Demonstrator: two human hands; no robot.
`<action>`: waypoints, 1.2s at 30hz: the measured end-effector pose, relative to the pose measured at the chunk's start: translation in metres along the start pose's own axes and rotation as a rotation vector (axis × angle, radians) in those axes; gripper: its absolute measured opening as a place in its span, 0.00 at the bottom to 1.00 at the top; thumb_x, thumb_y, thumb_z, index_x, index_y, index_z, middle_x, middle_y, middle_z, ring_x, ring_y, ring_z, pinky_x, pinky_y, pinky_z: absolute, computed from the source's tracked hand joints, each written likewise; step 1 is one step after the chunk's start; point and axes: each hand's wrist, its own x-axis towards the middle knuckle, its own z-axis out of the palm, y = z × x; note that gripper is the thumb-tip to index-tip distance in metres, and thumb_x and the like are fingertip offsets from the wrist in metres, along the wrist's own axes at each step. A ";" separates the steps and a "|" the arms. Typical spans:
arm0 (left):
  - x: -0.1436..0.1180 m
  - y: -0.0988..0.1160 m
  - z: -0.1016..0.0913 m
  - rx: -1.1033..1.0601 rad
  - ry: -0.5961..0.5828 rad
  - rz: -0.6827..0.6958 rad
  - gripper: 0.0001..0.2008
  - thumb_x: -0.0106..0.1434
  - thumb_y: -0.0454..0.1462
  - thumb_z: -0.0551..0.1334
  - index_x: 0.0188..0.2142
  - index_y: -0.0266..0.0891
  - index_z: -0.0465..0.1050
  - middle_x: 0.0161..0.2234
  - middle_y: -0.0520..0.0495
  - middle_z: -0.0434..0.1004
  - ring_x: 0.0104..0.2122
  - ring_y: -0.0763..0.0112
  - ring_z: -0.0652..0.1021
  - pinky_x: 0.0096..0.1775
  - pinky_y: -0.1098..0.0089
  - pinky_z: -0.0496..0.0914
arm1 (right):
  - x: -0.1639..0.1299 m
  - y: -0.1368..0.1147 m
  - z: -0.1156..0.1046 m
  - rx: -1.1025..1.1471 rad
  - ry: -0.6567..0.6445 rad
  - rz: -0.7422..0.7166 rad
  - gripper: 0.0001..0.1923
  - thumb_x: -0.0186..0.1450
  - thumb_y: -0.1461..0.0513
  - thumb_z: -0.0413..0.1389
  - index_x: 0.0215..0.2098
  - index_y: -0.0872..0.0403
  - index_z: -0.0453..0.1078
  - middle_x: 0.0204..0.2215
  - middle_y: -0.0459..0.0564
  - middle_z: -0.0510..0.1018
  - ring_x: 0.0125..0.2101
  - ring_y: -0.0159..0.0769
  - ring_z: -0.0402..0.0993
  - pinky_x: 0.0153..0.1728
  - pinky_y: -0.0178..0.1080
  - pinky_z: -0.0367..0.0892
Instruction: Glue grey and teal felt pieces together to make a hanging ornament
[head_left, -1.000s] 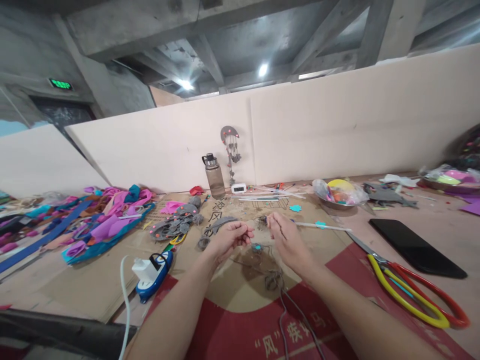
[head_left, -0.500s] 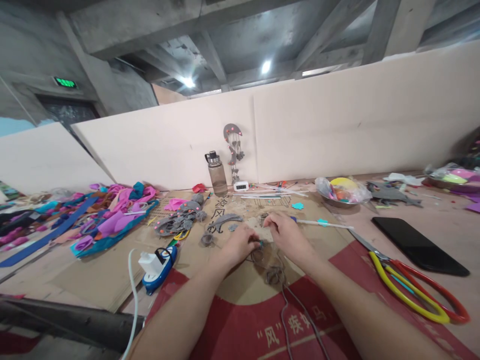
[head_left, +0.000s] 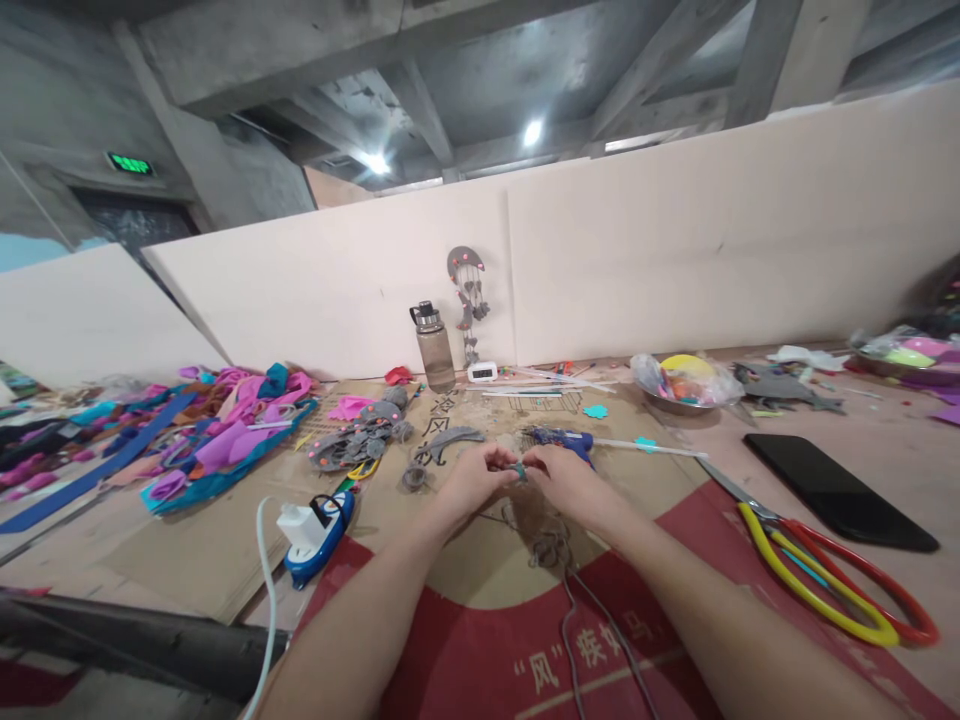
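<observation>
My left hand (head_left: 474, 478) and my right hand (head_left: 564, 476) meet above the cardboard sheet (head_left: 225, 540), fingertips pinched together on a small grey felt piece with a teal centre (head_left: 517, 469). Just beyond my right hand lies a blue glue gun (head_left: 559, 437), with a white glue stick (head_left: 652, 450) running to its right. Dark grey felt bits and a thin cord (head_left: 551, 548) lie on the cardboard under my wrists.
Large scissors with yellow and red handles (head_left: 817, 580) and a black phone (head_left: 840, 492) lie at right. A power strip with a white plug (head_left: 315, 530) sits at left. Grey felt flowers (head_left: 360, 440), colourful felt scraps (head_left: 225, 430), a water bottle (head_left: 433, 346) and a metal bowl (head_left: 682, 385) stand farther back.
My hands came down to the cardboard, then lifted slightly and closed together on the small felt piece. The glue gun, earlier hidden behind my right hand, now shows.
</observation>
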 end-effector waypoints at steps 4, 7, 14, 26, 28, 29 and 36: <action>-0.003 0.007 0.000 0.039 -0.032 -0.030 0.07 0.48 0.35 0.65 0.29 0.34 0.75 0.24 0.51 0.75 0.24 0.76 0.70 0.30 0.73 0.64 | 0.000 0.000 -0.001 0.031 0.084 -0.007 0.11 0.62 0.67 0.49 0.29 0.55 0.72 0.29 0.50 0.78 0.30 0.34 0.71 0.33 0.34 0.60; -0.007 0.014 0.001 0.055 -0.049 -0.074 0.07 0.52 0.37 0.63 0.29 0.34 0.75 0.21 0.52 0.73 0.20 0.77 0.69 0.26 0.74 0.62 | 0.001 0.000 0.000 0.011 0.119 -0.025 0.10 0.61 0.67 0.49 0.28 0.55 0.72 0.28 0.50 0.78 0.29 0.33 0.71 0.32 0.34 0.60; -0.004 0.009 -0.007 0.017 -0.011 -0.148 0.10 0.56 0.41 0.62 0.32 0.35 0.73 0.19 0.52 0.73 0.13 0.79 0.67 0.18 0.77 0.58 | 0.001 0.000 0.004 0.088 0.218 -0.110 0.11 0.63 0.68 0.47 0.36 0.55 0.71 0.33 0.52 0.77 0.35 0.36 0.71 0.38 0.38 0.62; 0.011 -0.005 -0.017 -0.275 0.182 -0.164 0.08 0.54 0.34 0.67 0.29 0.33 0.69 0.21 0.49 0.76 0.23 0.72 0.79 0.28 0.73 0.74 | 0.003 0.006 0.004 0.280 0.444 -0.123 0.14 0.59 0.69 0.42 0.37 0.54 0.66 0.27 0.46 0.69 0.30 0.34 0.66 0.34 0.38 0.63; 0.011 -0.005 -0.017 -0.277 0.191 -0.155 0.07 0.55 0.33 0.66 0.29 0.32 0.69 0.21 0.50 0.76 0.23 0.73 0.79 0.27 0.73 0.74 | 0.002 0.002 0.006 0.257 0.445 -0.136 0.11 0.62 0.67 0.43 0.37 0.54 0.66 0.29 0.48 0.70 0.32 0.36 0.67 0.35 0.39 0.63; 0.011 -0.005 -0.018 -0.279 0.201 -0.145 0.06 0.55 0.33 0.66 0.29 0.32 0.69 0.21 0.50 0.76 0.23 0.73 0.79 0.28 0.73 0.74 | 0.001 0.000 0.007 0.238 0.445 -0.149 0.10 0.63 0.66 0.44 0.37 0.54 0.66 0.31 0.49 0.71 0.33 0.36 0.67 0.36 0.40 0.63; 0.013 -0.011 -0.024 -0.320 0.249 -0.079 0.10 0.53 0.35 0.67 0.32 0.33 0.69 0.23 0.50 0.76 0.23 0.73 0.78 0.30 0.71 0.75 | -0.003 -0.009 0.022 0.143 0.359 -0.201 0.10 0.61 0.71 0.47 0.31 0.54 0.67 0.33 0.50 0.71 0.35 0.36 0.67 0.38 0.39 0.63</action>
